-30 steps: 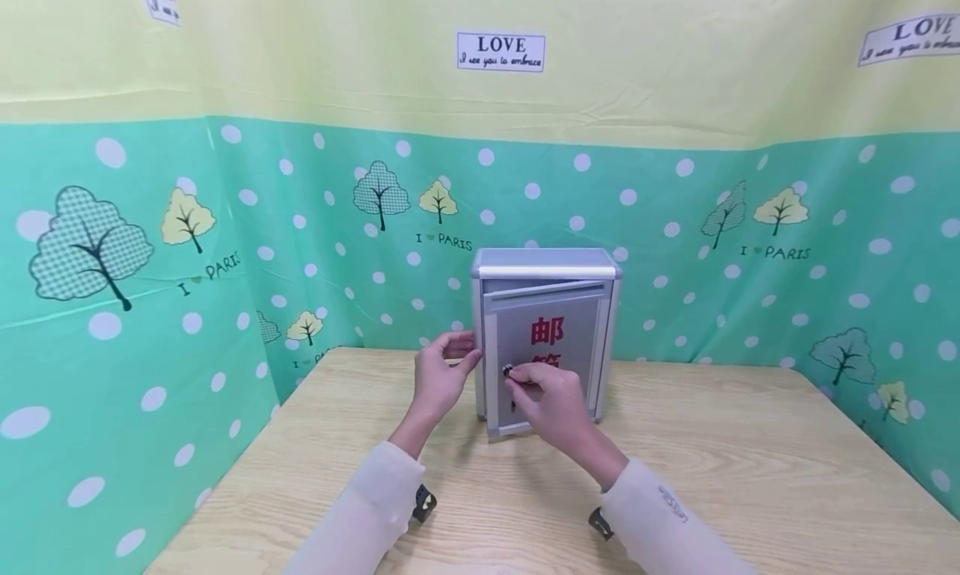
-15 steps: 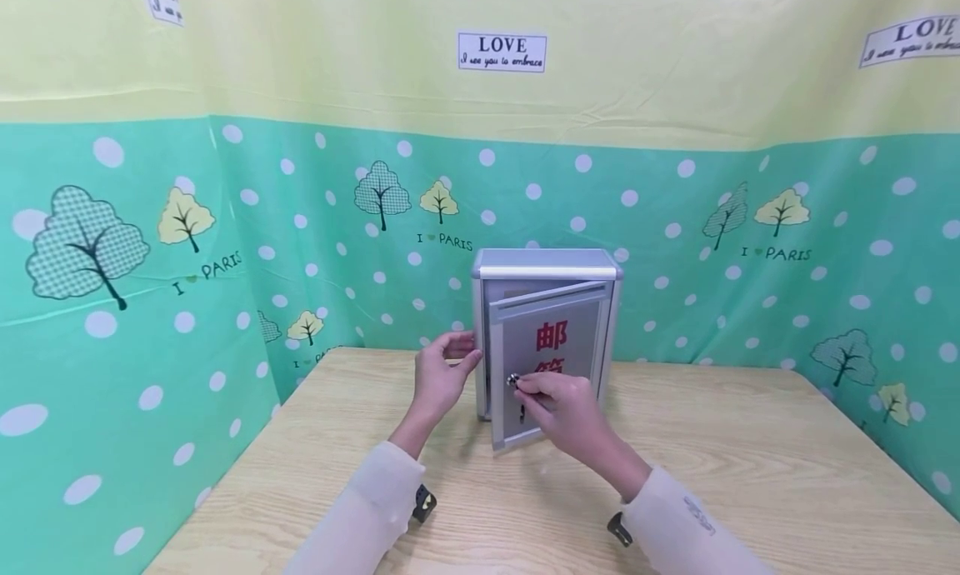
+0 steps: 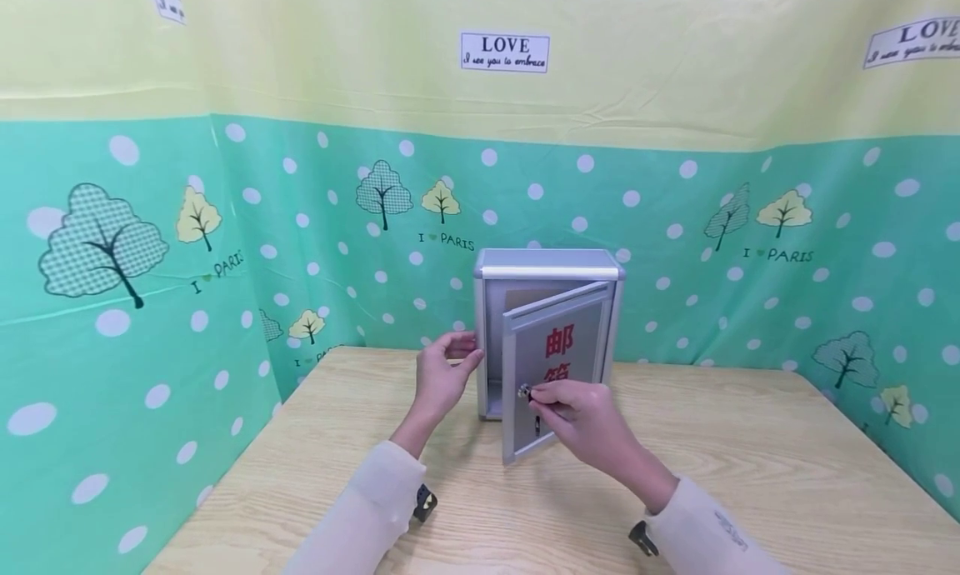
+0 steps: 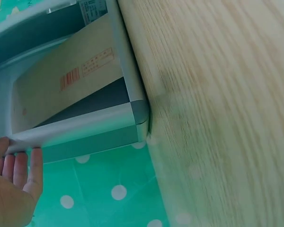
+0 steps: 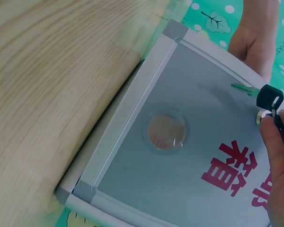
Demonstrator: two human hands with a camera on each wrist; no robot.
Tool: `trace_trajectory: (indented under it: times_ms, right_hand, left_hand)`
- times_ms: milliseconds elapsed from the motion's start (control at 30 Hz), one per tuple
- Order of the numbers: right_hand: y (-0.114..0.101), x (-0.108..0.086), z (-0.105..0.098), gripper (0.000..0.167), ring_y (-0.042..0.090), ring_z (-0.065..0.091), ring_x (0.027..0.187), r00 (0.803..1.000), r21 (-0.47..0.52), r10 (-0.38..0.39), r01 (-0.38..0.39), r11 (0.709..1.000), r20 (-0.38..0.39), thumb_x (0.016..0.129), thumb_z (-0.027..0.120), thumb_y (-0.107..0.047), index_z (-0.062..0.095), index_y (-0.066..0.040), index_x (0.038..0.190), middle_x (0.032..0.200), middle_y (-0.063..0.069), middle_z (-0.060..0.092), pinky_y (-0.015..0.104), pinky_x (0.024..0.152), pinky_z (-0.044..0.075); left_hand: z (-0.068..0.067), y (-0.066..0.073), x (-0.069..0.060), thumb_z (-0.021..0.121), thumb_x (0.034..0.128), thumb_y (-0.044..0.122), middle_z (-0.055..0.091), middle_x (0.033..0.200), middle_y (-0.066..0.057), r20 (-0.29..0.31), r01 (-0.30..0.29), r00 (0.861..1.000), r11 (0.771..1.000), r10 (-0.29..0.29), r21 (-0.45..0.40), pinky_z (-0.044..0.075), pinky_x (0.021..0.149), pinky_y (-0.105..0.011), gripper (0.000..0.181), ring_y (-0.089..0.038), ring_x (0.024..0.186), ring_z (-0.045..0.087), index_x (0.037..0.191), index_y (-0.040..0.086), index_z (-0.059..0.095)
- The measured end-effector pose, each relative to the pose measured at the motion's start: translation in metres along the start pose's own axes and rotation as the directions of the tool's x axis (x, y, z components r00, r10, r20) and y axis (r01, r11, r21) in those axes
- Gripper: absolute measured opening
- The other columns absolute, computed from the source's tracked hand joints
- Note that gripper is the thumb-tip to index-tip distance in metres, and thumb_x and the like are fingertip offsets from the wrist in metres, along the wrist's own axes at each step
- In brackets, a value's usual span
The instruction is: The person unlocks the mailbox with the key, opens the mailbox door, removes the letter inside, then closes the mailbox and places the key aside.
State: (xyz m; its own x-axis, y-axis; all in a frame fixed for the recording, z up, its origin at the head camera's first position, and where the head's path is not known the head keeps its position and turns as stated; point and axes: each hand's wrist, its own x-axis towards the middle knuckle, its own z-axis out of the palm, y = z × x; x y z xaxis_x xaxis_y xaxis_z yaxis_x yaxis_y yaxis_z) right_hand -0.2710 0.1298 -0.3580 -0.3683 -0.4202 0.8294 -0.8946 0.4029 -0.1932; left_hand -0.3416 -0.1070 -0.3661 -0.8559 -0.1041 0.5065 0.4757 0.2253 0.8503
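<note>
A grey metal mailbox point(image 3: 551, 260) stands upright on the table, its door point(image 3: 521, 354) with red characters swung partly outward. My left hand point(image 3: 442, 375) grips the box's left side edge; in the left wrist view the thumb lies at the front edge and the fingers against the side. My right hand point(image 3: 588, 421) pinches a black-headed key point(image 5: 278, 122) in the door's lock point(image 5: 261, 116). A second key point(image 5: 269, 97) dangles from the same ring. Inside the box a brown envelope point(image 4: 66, 80) with red print leans at a slant.
The wooden table point(image 3: 315, 475) extends around the box on both sides and in front. A green and yellow patterned curtain point(image 3: 660, 208) hangs close behind it. The door has a round clear window point(image 5: 165, 132) in its lower part.
The door has swung further outward and to the right, with my right hand moving along on the key. More of the box's inside shows. My left hand stays in place.
</note>
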Motion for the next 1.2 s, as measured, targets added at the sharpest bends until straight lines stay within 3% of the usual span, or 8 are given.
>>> trace_trajectory:
  times_ms: [167,500,1200]
  right_hand:
    - [-0.001,-0.005,-0.008,0.023,0.019,0.076,0.079,0.999,0.047,0.028,-0.029,0.998,0.029,0.076,0.083,0.011,0.078,0.0,0.095,0.096,0.012,0.078,0.012,0.067,0.059]
    - [-0.001,-0.012,-0.021,0.027,0.015,0.074,0.074,1.0,0.141,0.009,-0.012,0.99,0.021,0.076,0.08,0.016,0.077,-0.001,0.096,0.092,0.012,0.077,0.017,0.064,0.061]
    - [0.002,-0.029,-0.044,0.031,0.015,0.074,0.074,0.999,0.195,0.03,-0.033,0.98,0.015,0.073,0.079,0.019,0.077,-0.003,0.096,0.09,0.013,0.077,0.021,0.063,0.062]
  left_hand:
    - [0.0,0.002,-0.001,0.079,0.089,0.005,0.074,0.105,-0.011,0.005,0.008,1.0,1.0,-0.008,0.004,0.063,0.082,-0.028,0.029,-0.025,0.096,0.071,0.117,0.003,0.072]
    - [-0.001,0.002,-0.001,0.078,0.0907,0.006,0.074,0.106,-0.009,0.018,0.032,0.999,0.999,-0.032,0.018,0.062,0.083,-0.025,0.029,-0.024,0.098,0.07,0.119,0.004,0.07]
    - [-0.001,0.001,-0.002,0.078,0.0905,0.006,0.074,0.105,-0.01,0.014,0.013,1.0,1.0,-0.013,0.008,0.063,0.082,-0.026,0.029,-0.024,0.098,0.07,0.118,0.003,0.071]
